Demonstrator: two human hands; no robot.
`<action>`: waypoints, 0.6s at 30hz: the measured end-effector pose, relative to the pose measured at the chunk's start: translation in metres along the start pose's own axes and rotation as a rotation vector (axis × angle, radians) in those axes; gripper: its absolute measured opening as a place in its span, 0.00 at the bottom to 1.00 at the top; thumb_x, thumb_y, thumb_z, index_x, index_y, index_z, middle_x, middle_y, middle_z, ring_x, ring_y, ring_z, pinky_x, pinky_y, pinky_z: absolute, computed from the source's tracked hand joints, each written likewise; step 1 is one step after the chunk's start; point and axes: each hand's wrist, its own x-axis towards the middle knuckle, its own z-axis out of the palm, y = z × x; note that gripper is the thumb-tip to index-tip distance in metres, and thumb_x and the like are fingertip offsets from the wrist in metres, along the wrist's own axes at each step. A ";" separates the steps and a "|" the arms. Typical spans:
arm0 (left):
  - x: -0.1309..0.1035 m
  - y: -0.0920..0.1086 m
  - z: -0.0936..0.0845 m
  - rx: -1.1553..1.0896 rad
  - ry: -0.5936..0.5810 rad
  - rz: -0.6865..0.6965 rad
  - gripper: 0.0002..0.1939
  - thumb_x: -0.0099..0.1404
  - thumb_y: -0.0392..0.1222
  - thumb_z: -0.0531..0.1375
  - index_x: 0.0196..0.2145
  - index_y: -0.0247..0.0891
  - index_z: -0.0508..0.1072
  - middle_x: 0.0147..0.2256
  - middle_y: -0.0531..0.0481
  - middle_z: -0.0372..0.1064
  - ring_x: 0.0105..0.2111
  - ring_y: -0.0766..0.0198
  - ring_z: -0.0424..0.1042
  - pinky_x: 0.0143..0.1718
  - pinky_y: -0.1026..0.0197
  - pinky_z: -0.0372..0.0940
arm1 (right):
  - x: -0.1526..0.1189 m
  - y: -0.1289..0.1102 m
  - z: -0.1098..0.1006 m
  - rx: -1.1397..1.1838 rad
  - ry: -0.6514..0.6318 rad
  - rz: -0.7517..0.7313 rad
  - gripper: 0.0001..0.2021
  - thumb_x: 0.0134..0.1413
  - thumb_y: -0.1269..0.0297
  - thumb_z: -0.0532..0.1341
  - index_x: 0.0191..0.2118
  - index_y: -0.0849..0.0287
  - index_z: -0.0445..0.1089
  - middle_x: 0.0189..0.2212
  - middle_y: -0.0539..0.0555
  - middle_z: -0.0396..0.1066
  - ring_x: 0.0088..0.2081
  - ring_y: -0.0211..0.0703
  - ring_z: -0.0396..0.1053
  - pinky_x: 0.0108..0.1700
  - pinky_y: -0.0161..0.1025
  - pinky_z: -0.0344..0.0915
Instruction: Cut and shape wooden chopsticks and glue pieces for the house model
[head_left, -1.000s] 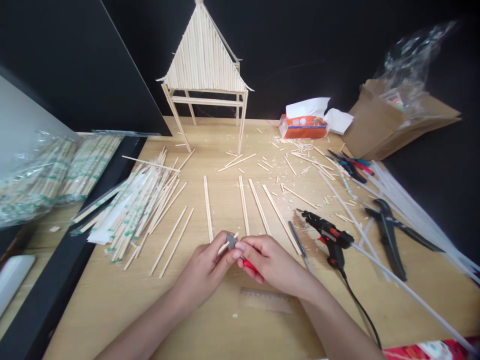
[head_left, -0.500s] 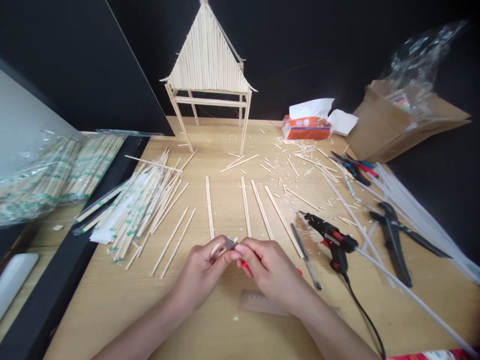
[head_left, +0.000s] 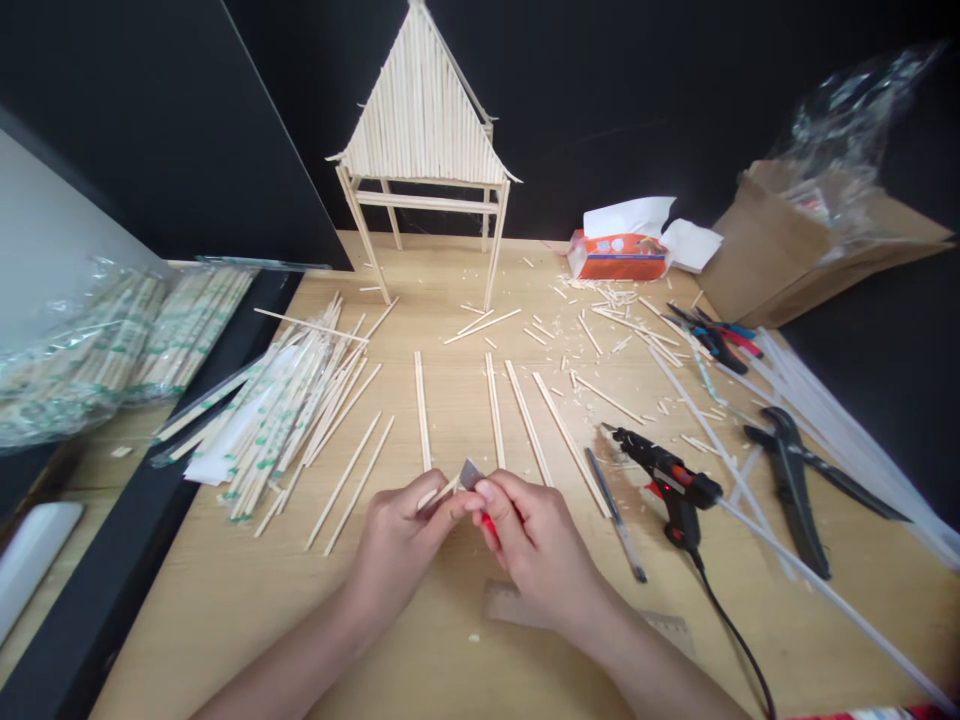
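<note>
My left hand (head_left: 409,530) is closed around a short light wooden stick (head_left: 444,493) near the table's front middle. In my right hand (head_left: 536,535) is a red-handled knife (head_left: 471,474), its grey blade standing up against the stick's end. The fingertips of both hands meet at the blade. Just beyond them lie pairs of joined sticks (head_left: 421,410), pointing away from me. A clear ruler (head_left: 506,603) lies partly under my right hand and forearm.
A stick house model (head_left: 424,110) stands at the back. Bagged sticks (head_left: 281,420) lie left. To the right are a black glue gun (head_left: 664,475), a pen (head_left: 615,515), cutters (head_left: 795,490), pliers (head_left: 716,335), clear glue rods (head_left: 847,430), a tissue pack (head_left: 619,258) and a cardboard box (head_left: 787,260).
The knife blade has tilted and now stands higher above my fingertips, with more of the stick showing beside it. The whole view has shifted slightly.
</note>
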 end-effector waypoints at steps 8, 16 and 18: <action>0.002 0.008 -0.001 -0.048 -0.234 0.107 0.13 0.68 0.45 0.50 0.28 0.38 0.64 0.25 0.56 0.64 0.25 0.68 0.64 0.29 0.68 0.56 | 0.005 0.005 -0.015 0.138 -0.204 0.060 0.19 0.65 0.55 0.47 0.28 0.59 0.64 0.17 0.44 0.57 0.18 0.31 0.54 0.22 0.30 0.50; 0.000 0.010 -0.002 -0.091 -0.234 0.189 0.09 0.68 0.41 0.50 0.38 0.39 0.70 0.31 0.52 0.69 0.36 0.65 0.70 0.42 0.66 0.61 | 0.005 0.004 -0.016 0.129 -0.239 0.055 0.19 0.64 0.55 0.48 0.26 0.59 0.62 0.17 0.44 0.58 0.18 0.30 0.55 0.23 0.30 0.51; 0.000 0.011 -0.003 -0.110 -0.236 0.183 0.10 0.68 0.40 0.51 0.31 0.38 0.69 0.29 0.52 0.68 0.35 0.65 0.69 0.42 0.65 0.60 | 0.005 0.003 -0.017 0.136 -0.234 0.057 0.19 0.65 0.55 0.48 0.27 0.60 0.63 0.17 0.44 0.58 0.18 0.30 0.56 0.24 0.30 0.52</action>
